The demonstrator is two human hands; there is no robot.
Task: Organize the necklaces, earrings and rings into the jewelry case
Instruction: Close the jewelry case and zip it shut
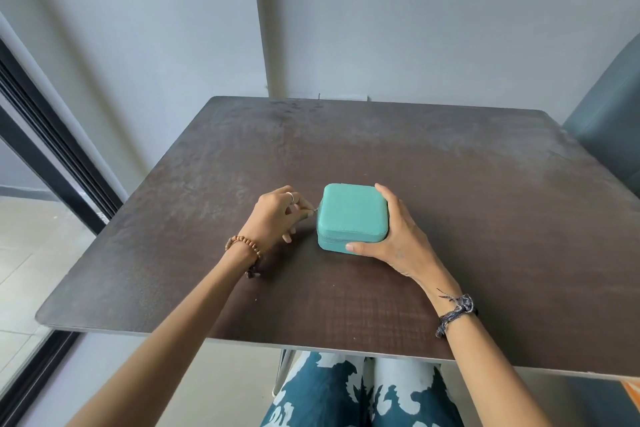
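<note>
The left hand (273,215) pinches the tiny zipper pull (314,210). The right hand (391,236) wraps round the green box (351,215), in the middle of the frame on the brown table (450,201). Best to hold the box still and pull slowly round each corner. The box is closed, so its inside is hidden.

a home, likely – dark dining table (450,184), cushioned chair (613,135), sliding glass door (41,135).

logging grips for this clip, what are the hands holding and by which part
The left hand pinches the zipper pull on the jewelry case's left side; the right hand grips its right front corner.
</note>
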